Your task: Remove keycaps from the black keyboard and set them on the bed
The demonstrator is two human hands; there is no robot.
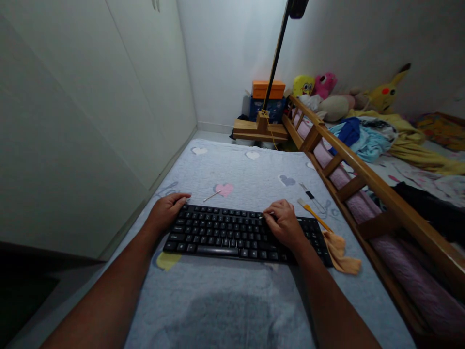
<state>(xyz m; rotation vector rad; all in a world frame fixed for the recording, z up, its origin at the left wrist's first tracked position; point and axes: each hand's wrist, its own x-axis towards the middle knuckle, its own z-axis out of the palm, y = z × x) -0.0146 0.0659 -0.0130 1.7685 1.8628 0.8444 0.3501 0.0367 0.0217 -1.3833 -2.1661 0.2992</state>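
Note:
A black keyboard (pixel 218 232) lies flat on a pale blue cloth printed with hearts. At its back left corner, my left hand (pixel 166 211) is closed against the edge, thumb and forefinger pointing right; its other fingers are hidden. Over the right part of the keys, my right hand (pixel 283 220) is closed in a pinch. A thin white stick, which looks like a cotton swab (pixel 261 217), pokes out of those fingers toward the keys. Another cotton swab (pixel 211 196) lies on the cloth just behind the keyboard.
To the right lie a yellow-handled brush (pixel 316 215), a crumpled orange cloth (pixel 339 253) and slim metal tweezers-like tools (pixel 310 195). A wooden bed rail (pixel 345 169) runs along the right side, white cupboard doors (pixel 90 111) along the left. A lamp stand (pixel 262 121) rises behind.

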